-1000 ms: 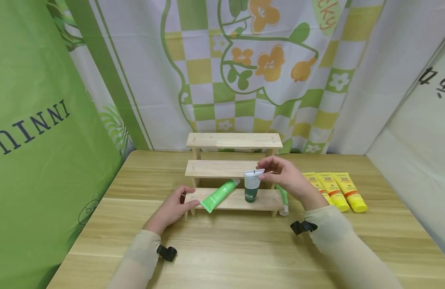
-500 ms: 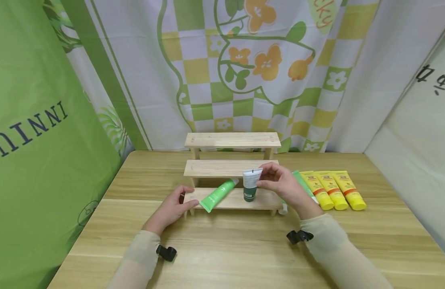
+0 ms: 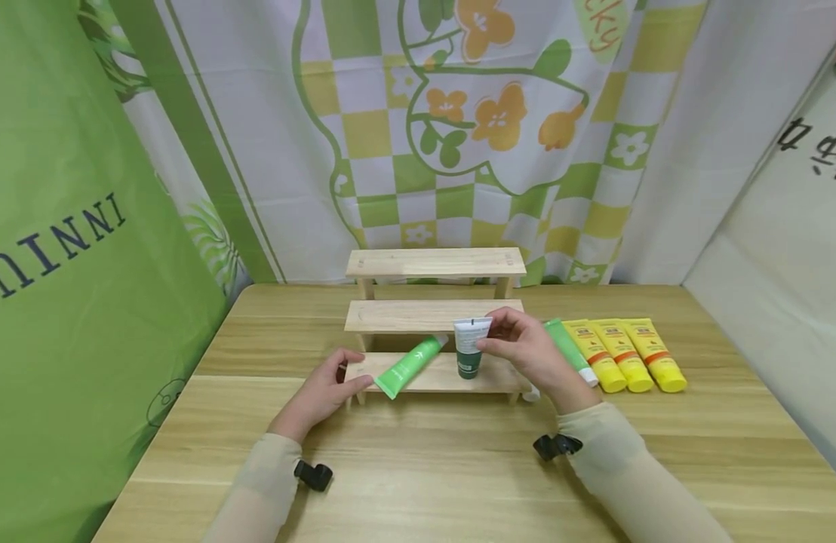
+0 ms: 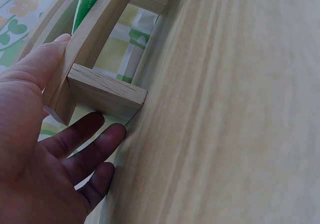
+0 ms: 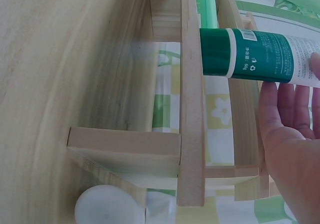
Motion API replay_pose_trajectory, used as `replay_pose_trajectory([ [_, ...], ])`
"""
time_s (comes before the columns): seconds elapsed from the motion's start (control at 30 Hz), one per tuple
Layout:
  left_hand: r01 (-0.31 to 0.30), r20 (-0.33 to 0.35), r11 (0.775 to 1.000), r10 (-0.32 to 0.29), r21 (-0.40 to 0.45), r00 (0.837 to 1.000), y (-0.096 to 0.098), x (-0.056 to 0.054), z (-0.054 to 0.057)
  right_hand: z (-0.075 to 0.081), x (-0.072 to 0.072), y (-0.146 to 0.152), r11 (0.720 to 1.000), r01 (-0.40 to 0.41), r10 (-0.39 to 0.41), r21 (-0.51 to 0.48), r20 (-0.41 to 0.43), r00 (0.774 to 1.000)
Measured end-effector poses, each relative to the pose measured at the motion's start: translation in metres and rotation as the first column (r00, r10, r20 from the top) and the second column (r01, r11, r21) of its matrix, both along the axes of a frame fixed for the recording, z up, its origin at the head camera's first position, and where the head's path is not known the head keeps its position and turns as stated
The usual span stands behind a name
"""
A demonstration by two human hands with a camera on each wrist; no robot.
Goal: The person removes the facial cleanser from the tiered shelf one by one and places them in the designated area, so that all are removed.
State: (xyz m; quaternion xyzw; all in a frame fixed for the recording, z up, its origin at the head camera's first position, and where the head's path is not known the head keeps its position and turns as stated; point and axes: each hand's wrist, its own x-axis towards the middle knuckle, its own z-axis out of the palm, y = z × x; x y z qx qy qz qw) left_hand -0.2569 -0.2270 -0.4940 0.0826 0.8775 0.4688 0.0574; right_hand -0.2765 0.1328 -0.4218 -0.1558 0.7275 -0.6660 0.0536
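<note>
My right hand (image 3: 530, 351) pinches a white and dark green squeeze tube (image 3: 468, 358) near its flat crimped end. The tube stands upright, cap down, at the lowest step of a wooden three-step display rack (image 3: 434, 317). In the right wrist view the green cap (image 5: 216, 52) is right at the board. A bright green tube (image 3: 411, 367) lies slantwise on the same step, its crimped end jutting over the front edge. My left hand (image 3: 326, 388) grips the left end of that step, thumb along the front board (image 4: 95, 29), lower fingers loosely bent beside the leg (image 4: 107, 92).
Several yellow tubes (image 3: 622, 354) lie in a row on the wooden table (image 3: 445, 467), right of the rack. Beside them lies another green tube (image 3: 570, 353). A white cap (image 5: 107, 206) shows near the rack's right leg. A patterned curtain (image 3: 459, 151) hangs behind.
My right hand has lowered slightly and its arm shifted left, uncovering the green tube beside the yellow ones. The tube it pinches stays nearly in place. My left hand keeps still.
</note>
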Motion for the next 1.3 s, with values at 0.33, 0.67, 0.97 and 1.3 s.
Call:
replay_pose_trajectory([
  [0.33,0.006,-0.018,1.000,-0.006,0.016,1.000,-0.001,0.000,-0.001,-0.002,0.002,0.005,1.000,0.015,-0.015,-0.019,-0.036,0.999],
  [0.67,0.009,-0.023,1.000,-0.008,0.018,1.000,-0.001,0.000,0.000,0.005,0.016,0.035,0.997,0.070,-0.068,0.027,-0.046,0.997],
  [0.97,0.008,-0.007,1.000,-0.008,0.026,1.000,0.001,0.002,0.000,0.010,0.029,0.083,0.983,0.164,-0.156,0.082,-0.097,0.983],
  [1.3,0.016,-0.026,1.000,-0.015,0.013,1.000,-0.001,0.001,-0.005,0.009,0.046,0.134,0.969,0.222,-0.209,0.112,-0.114,0.971],
])
